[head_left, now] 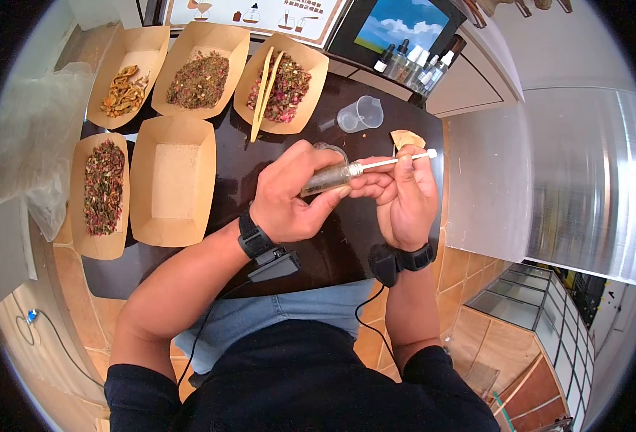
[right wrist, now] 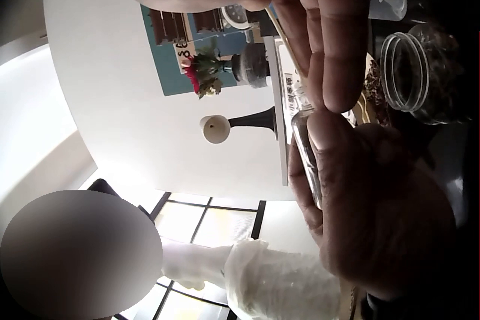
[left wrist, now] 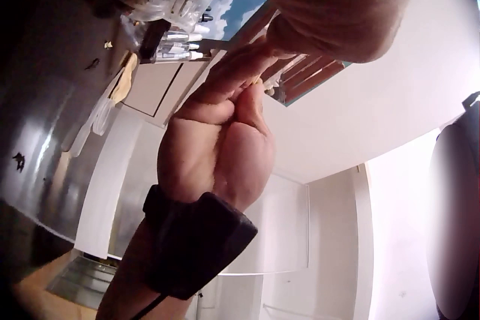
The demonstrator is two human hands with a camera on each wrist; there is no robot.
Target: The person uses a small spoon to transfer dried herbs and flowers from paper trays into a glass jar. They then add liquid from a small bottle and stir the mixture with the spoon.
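Observation:
My left hand (head_left: 285,194) grips a small clear glass vial (head_left: 325,180), its neck tilted toward the right hand. Between the thumb and fingers of my right hand (head_left: 408,205) is a thin white stick (head_left: 386,163) with a white end, lined up with the vial's neck. Whether the stick enters the neck, I cannot tell. In the right wrist view the left hand (right wrist: 375,200) holds the vial (right wrist: 306,147) close under the right fingers (right wrist: 341,50). A glass jar (right wrist: 442,72) stands behind. The left wrist view shows the right hand (left wrist: 217,147) but hides the vial.
Paper trays with dried flowers or herbs, including one (head_left: 102,194), stand on the dark table at the left. One paper tray (head_left: 174,180) is empty. Wooden tongs (head_left: 262,97) lie across another. A plastic cup (head_left: 361,114), a paper piece (head_left: 406,139) and small bottles (head_left: 411,66) are beyond the hands.

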